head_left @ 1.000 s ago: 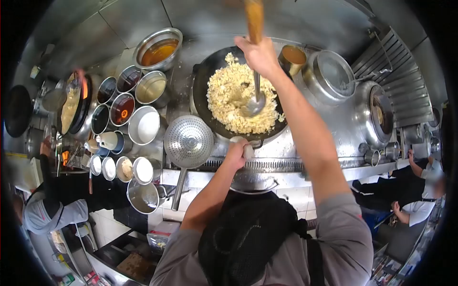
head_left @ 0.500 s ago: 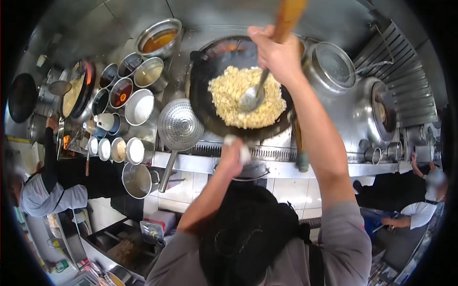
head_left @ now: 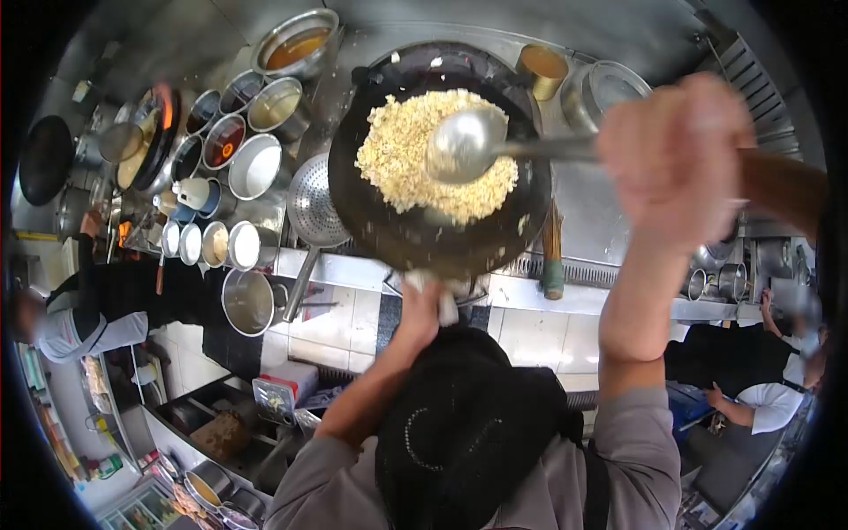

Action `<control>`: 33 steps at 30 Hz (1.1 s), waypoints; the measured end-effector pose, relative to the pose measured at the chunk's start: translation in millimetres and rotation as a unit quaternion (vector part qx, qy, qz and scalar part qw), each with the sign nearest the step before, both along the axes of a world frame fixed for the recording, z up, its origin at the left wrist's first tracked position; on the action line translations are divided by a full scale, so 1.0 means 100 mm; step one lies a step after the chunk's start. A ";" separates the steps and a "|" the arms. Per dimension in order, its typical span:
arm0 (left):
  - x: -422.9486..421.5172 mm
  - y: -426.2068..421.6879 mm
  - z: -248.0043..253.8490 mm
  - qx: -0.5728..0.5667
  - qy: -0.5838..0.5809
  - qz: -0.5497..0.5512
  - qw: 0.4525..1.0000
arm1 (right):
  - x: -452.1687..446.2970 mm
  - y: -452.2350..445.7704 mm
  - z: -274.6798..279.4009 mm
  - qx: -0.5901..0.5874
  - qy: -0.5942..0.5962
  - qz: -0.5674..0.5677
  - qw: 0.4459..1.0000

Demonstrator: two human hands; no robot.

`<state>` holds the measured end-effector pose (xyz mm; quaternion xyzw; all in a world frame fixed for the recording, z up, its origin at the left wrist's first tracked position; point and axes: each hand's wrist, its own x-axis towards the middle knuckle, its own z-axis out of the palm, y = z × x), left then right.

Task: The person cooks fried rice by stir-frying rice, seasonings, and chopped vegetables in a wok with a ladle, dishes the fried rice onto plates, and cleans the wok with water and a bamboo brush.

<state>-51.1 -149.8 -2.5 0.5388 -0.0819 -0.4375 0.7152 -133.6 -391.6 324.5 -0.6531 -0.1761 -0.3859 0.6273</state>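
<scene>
Hands on ladle and cloth, steel counter, tiled floor

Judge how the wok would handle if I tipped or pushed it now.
The wok probably feels heavy, being broad and holding a wide mound of food. That loose, grainy food would likely slide as the wok tips, and might spill. Dark and apparently metal, the wok should stay stiff.
</scene>
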 end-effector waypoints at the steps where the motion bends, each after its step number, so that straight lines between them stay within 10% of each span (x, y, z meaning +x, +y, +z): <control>1: 0.15 -0.27 0.46 0.004 0.145 0.021 0.989 | 0.04 0.04 0.21 -0.043 -0.010 -0.023 0.999; 3: 0.60 -0.68 0.25 -0.009 0.128 -0.019 0.992 | 0.32 -0.13 0.14 0.058 -0.042 -0.038 0.997; 5: 0.80 -1.09 0.39 0.043 0.200 0.026 0.978 | 0.97 -0.16 -0.37 0.152 -0.052 -0.331 0.930; 7: 0.79 -1.26 0.06 0.074 0.111 0.043 0.990 | 1.49 -0.37 -1.59 0.177 0.092 -0.343 0.918; 14: 0.87 -1.18 -0.14 0.026 0.132 -0.023 0.991 | 1.13 0.09 -1.96 0.124 0.118 -0.401 0.900; 17: 1.07 -1.18 -0.11 0.037 0.121 -0.051 0.991 | 0.96 0.15 -1.49 0.120 0.287 -0.433 0.846; 19: 1.08 -1.19 -0.09 0.056 0.154 -0.045 0.985 | 0.66 0.12 -1.61 0.244 0.070 -0.293 0.922; 23: 1.11 -1.14 -0.34 0.048 0.137 -0.085 0.986 | 0.93 -0.55 -2.10 0.067 0.165 -0.523 0.834; 25: 1.07 -1.16 -0.56 0.059 0.103 -0.020 0.993 | 0.75 -0.61 -1.41 0.250 0.117 -0.343 0.898; 27: 1.15 -1.15 -0.56 0.084 0.107 -0.073 0.988 | 0.82 -0.82 -1.37 0.091 0.047 -0.322 0.941; 29: 1.26 -1.18 -0.46 0.051 0.138 -0.130 0.981 | 1.23 -0.97 -1.93 0.229 -0.025 -0.556 0.799; 33: 1.13 -1.20 -0.49 0.060 0.103 -0.062 0.991 | 1.57 -0.91 -1.39 0.281 0.067 -0.420 0.860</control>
